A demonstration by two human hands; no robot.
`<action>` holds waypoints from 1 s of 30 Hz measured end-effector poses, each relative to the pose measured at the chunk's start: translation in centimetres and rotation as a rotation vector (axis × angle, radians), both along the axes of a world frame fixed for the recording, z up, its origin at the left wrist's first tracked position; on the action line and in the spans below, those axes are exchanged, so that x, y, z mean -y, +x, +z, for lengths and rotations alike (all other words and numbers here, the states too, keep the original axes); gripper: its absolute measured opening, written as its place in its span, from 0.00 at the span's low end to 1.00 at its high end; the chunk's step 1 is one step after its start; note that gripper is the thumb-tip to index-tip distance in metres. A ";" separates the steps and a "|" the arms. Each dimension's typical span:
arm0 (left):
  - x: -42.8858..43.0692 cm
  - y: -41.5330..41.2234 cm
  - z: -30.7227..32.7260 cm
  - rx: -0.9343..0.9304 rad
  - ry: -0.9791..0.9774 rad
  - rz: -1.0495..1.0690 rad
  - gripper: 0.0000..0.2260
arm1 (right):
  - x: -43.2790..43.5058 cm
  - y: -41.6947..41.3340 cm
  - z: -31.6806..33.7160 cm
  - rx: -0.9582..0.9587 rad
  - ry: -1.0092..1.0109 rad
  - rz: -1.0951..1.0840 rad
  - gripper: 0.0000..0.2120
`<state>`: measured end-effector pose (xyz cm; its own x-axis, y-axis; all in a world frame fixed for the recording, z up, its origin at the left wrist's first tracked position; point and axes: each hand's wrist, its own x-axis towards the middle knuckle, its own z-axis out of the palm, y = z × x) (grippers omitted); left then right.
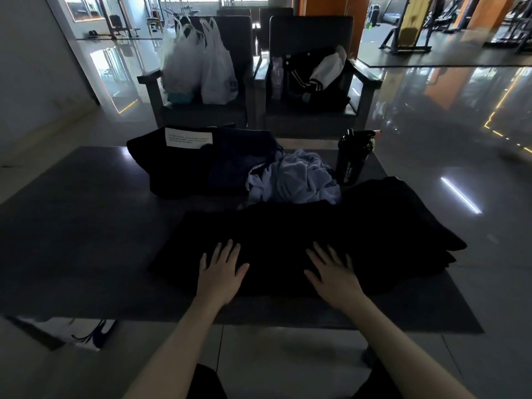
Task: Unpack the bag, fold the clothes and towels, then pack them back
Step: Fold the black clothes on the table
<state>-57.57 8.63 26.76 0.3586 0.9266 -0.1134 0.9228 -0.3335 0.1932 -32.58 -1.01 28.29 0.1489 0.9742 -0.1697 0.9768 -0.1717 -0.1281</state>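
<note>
Both palms flat, fingers spread, gripping nothing: my left hand (222, 269) and right hand (331, 272) press the black garment (288, 234). Smooth outward before folding; bulk bunches beyond right hand.

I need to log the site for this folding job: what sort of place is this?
Probably a gym's lounge area: exercise machines stand at the back, a black shaker bottle sits on the low table, and two armchairs hold plastic bags and a jacket.
</note>
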 end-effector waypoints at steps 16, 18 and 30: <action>5.0 -8.6 0.8 -0.051 -0.002 0.092 0.27 | 2.8 -6.6 -0.7 -0.003 0.121 0.077 0.34; 4.7 -9.4 1.2 -0.071 -0.022 0.105 0.27 | 2.2 -7.0 -0.5 -0.038 0.085 0.048 0.36; 7.8 -12.0 3.3 0.677 -0.081 1.275 0.34 | 1.5 -8.3 -0.4 -0.044 -0.032 0.040 0.35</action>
